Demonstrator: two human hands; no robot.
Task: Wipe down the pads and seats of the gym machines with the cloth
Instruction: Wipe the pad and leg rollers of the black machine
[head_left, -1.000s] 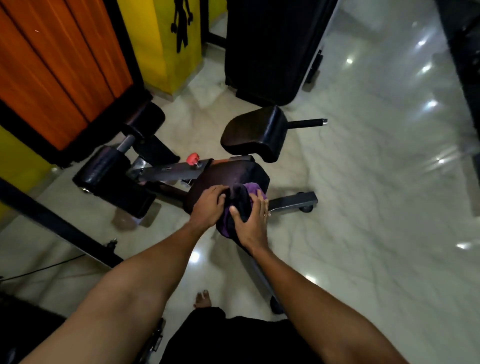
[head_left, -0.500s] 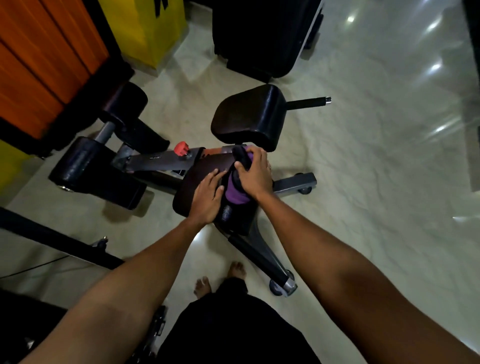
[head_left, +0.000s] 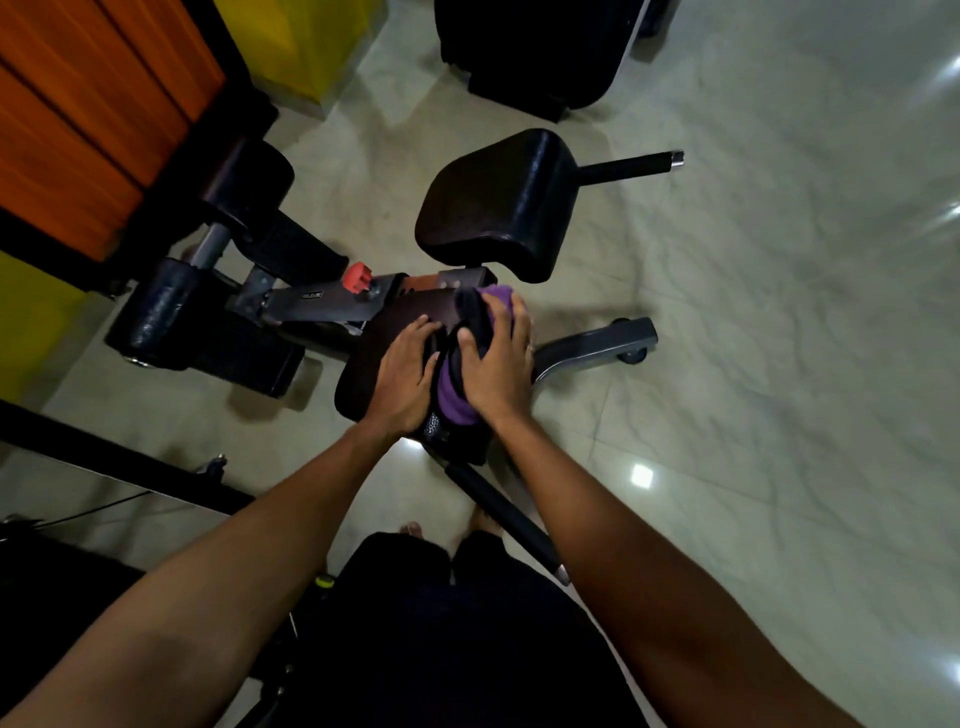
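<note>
A dark brown seat pad of a low gym machine sits at the centre of the view. My right hand lies over a purple and black cloth and presses it onto the pad's right side, fingers spread across it. Beside it, my left hand rests flat on the pad, touching the cloth's left edge. Just beyond the hands stands a second black pad on the same machine. Two black roller pads are mounted at the machine's left end.
A red adjustment knob sticks up from the grey frame left of the seat. A grey leg with a wheel extends right. A black handle bar angles toward my feet. An orange and yellow wall is at left, another black machine at the top.
My right hand moved the cloth forward along the seat pad, from its near end toward its far end. My left hand stayed on the pad beside it. The camera tilted further down.
</note>
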